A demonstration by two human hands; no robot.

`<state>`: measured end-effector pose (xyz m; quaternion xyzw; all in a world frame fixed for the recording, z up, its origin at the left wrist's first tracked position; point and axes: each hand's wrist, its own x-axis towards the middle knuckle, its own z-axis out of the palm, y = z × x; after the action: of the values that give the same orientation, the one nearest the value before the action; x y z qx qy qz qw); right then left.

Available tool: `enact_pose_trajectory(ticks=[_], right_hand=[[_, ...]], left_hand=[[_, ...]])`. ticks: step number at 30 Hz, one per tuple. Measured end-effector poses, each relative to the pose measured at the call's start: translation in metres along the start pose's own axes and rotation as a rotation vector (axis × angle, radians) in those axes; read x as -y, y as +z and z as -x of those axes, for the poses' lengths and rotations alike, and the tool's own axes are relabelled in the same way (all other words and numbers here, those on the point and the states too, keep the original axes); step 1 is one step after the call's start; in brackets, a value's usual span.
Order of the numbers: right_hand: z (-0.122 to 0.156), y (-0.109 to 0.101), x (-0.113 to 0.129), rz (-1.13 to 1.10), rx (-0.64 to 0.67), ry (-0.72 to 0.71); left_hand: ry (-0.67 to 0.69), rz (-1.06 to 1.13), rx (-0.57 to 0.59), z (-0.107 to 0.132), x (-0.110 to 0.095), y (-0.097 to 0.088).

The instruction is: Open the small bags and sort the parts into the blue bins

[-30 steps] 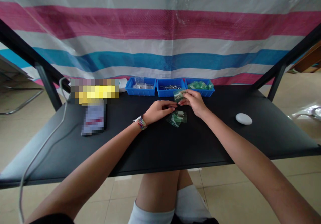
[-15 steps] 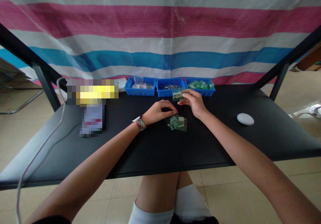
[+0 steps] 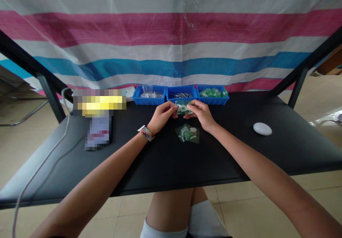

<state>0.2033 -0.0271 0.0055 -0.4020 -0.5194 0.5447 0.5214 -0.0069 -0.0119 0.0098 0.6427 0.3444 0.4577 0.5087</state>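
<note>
A small greenish clear plastic bag (image 3: 182, 107) with metal-looking pieces inside is stretched between both hands, in front of the blue bins. My left hand (image 3: 162, 116) pinches its left edge between thumb and fingers. My right hand (image 3: 202, 113) is closed on its right side, the thumb lying on top. Below the hands, a pile of similar green-tinted bags (image 3: 187, 133) with small pale and metal parts lies on the black table (image 3: 157, 163). The exact kind of parts in the bags is too small to tell.
Along the back stand three blue bins: the left bin (image 3: 149, 102) with clear bags, the middle bin (image 3: 171, 95) with metal pins or screws, the right bin (image 3: 212, 100) with green bags. A white oval object (image 3: 262, 128) lies right; a cable (image 3: 50, 148) and blurred items (image 3: 98, 124) are left.
My left hand has moved up from the pile and now grips the bag's left edge. My right hand has brought the bag slightly left and down.
</note>
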Motion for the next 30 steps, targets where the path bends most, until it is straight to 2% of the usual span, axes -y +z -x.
enact_pose_trajectory(ticks=[4,9,14,30], right_hand=[[-0.0036,-0.0031,0.0003,0.028,0.024,0.001],[-0.006,-0.0057,-0.0035,0.029,0.013,-0.015],[-0.0037,-0.0058,-0.0007,0.033,0.059,-0.014],[-0.0024,-0.01,0.0017,0.02,0.055,0.004]], left_hand=[[-0.023,0.006,-0.025,-0.0002,-0.0006,-0.0002],[-0.028,0.037,0.009,-0.0008,0.0005,0.0007],[-0.031,0.016,0.027,-0.0007,0.002,-0.0007],[-0.019,0.006,-0.013,0.0012,-0.0002,-0.0014]])
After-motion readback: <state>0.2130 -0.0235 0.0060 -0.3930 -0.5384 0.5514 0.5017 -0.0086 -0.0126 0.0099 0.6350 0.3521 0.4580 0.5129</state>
